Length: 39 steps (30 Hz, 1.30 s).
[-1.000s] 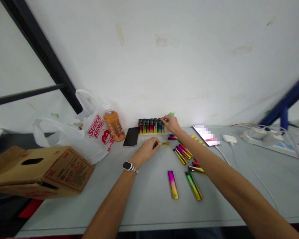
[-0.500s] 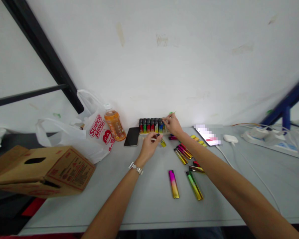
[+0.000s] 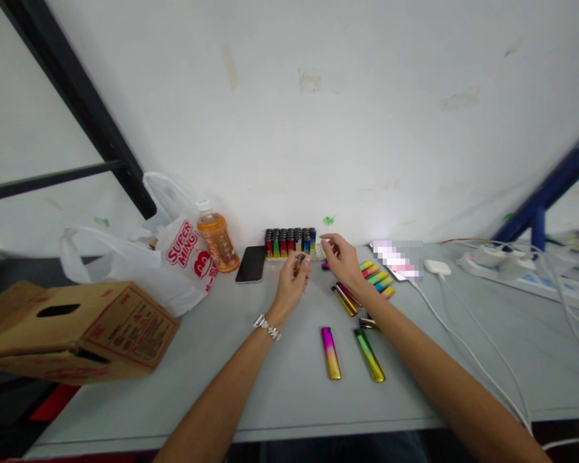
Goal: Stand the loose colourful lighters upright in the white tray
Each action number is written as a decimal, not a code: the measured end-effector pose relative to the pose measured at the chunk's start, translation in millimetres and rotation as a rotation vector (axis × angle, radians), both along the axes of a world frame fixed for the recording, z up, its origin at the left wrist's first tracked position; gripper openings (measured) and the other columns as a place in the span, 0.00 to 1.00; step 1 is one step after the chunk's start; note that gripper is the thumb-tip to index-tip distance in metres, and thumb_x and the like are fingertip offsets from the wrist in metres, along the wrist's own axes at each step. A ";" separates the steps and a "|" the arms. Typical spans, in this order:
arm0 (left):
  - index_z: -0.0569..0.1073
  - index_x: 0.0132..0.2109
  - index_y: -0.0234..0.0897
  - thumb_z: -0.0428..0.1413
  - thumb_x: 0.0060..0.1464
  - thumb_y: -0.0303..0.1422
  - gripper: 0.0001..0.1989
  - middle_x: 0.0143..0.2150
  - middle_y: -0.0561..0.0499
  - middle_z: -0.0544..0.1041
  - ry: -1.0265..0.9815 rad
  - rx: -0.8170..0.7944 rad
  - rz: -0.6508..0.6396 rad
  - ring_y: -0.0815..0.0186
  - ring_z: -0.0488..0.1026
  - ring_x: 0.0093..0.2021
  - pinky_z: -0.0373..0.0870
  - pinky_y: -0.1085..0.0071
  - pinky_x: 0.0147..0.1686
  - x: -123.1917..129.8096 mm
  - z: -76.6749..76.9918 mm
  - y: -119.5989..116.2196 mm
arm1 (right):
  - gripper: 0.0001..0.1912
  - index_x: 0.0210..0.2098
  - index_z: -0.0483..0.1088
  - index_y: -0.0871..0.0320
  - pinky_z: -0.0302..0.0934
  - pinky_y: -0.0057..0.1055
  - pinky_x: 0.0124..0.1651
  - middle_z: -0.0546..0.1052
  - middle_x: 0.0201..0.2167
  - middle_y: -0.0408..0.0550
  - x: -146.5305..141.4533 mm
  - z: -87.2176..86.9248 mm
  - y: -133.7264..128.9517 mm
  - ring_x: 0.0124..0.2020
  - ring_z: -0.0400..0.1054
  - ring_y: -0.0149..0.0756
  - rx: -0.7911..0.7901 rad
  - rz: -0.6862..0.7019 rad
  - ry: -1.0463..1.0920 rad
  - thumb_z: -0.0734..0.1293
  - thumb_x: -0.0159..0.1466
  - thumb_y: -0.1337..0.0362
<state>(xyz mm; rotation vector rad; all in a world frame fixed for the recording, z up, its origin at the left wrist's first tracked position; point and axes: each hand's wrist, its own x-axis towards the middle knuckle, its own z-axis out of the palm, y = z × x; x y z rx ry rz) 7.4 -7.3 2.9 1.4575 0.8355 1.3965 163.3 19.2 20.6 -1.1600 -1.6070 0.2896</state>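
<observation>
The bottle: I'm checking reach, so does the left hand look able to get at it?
Probably: only the flat phone lies between the left hand and the bottle, though that hand seems to hold something dark.

Tray (image 3: 276, 259) of lighters (image 3: 290, 244) ahead of me, near the wall (image 3: 289, 128). Leftward from it: phone (image 3: 251, 264), bottle (image 3: 219, 245), bag (image 3: 186, 283), box (image 3: 130, 328). Loose lighters (image 3: 330, 354) on table (image 3: 280, 399), nearer me and right; power strip (image 3: 540, 280) far right.

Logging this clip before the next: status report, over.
Left grip pinching dark-topped item, mostly hidden. Right grip open beside rack's right end. Lighters upright in rack. Right forearm overlaps loose lighter.
</observation>
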 end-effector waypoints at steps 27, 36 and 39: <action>0.58 0.20 0.39 0.53 0.56 0.49 0.25 0.18 0.58 0.56 0.145 0.037 0.303 0.73 0.53 0.21 0.48 0.72 0.23 13.3 5.4 -9.5 | 0.21 0.34 0.75 0.58 0.57 0.29 0.33 0.71 0.22 0.43 -7.4 -14.4 -40.9 0.26 0.65 0.34 -0.141 0.050 0.049 0.57 0.70 0.52; 0.60 0.20 0.38 0.52 0.55 0.38 0.18 0.18 0.59 0.57 0.248 0.012 0.356 0.72 0.54 0.21 0.48 0.72 0.24 16.7 0.9 -2.0 | 0.22 0.32 0.73 0.57 0.56 0.28 0.32 0.71 0.21 0.42 -9.5 -11.9 -43.0 0.25 0.64 0.33 -0.161 0.064 0.047 0.56 0.70 0.51; 0.62 0.22 0.38 0.53 0.58 0.45 0.21 0.19 0.58 0.60 0.256 0.032 0.325 0.71 0.57 0.23 0.51 0.72 0.25 14.7 -0.9 -3.0 | 0.23 0.27 0.69 0.57 0.55 0.29 0.30 0.69 0.20 0.42 -12.2 -9.5 -45.0 0.24 0.62 0.32 -0.151 0.067 0.052 0.57 0.69 0.49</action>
